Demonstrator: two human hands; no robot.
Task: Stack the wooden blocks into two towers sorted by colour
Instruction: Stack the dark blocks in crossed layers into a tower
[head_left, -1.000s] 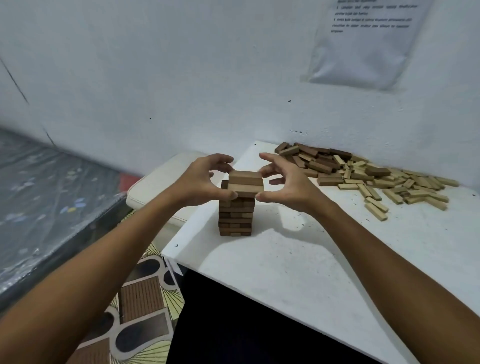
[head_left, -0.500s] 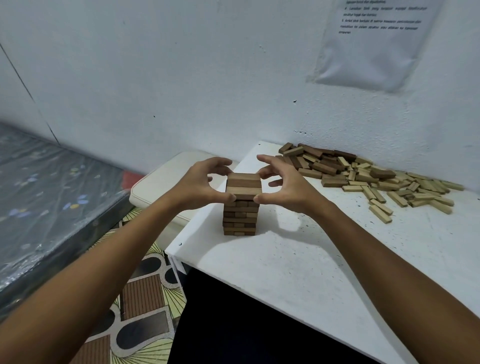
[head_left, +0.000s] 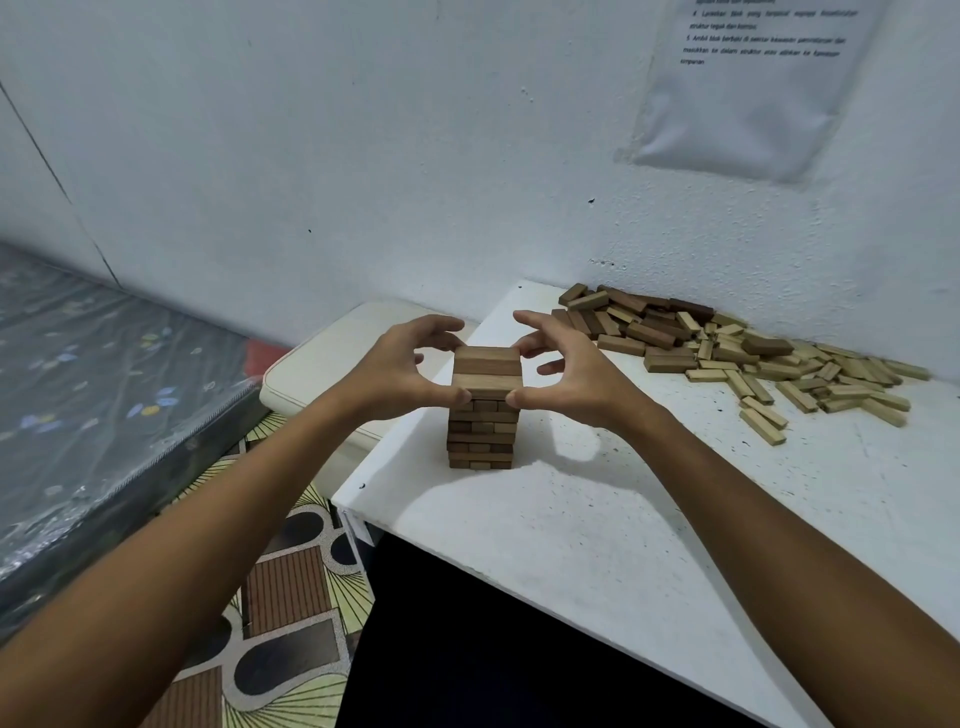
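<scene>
I have a single view, a wide-angle camera worn on the person's head, looking forward and down across the near corner of the white table (head_left: 597, 519) toward the wall (head_left: 363, 156) it stands against. It sits close enough that both forearms run in from the bottom corners and the left hand (head_left: 400, 371) and right hand (head_left: 566, 374) meet around the block tower (head_left: 483, 410) near the middle of my frame, with the loose block pile (head_left: 727, 353) farther back on the right. The lens bends the edges, taking in a mattress (head_left: 104, 389) and patterned floor (head_left: 280, 597) at left and a printed sheet (head_left: 753, 88) high on the wall, and with only this one camera no second view overlaps it
</scene>
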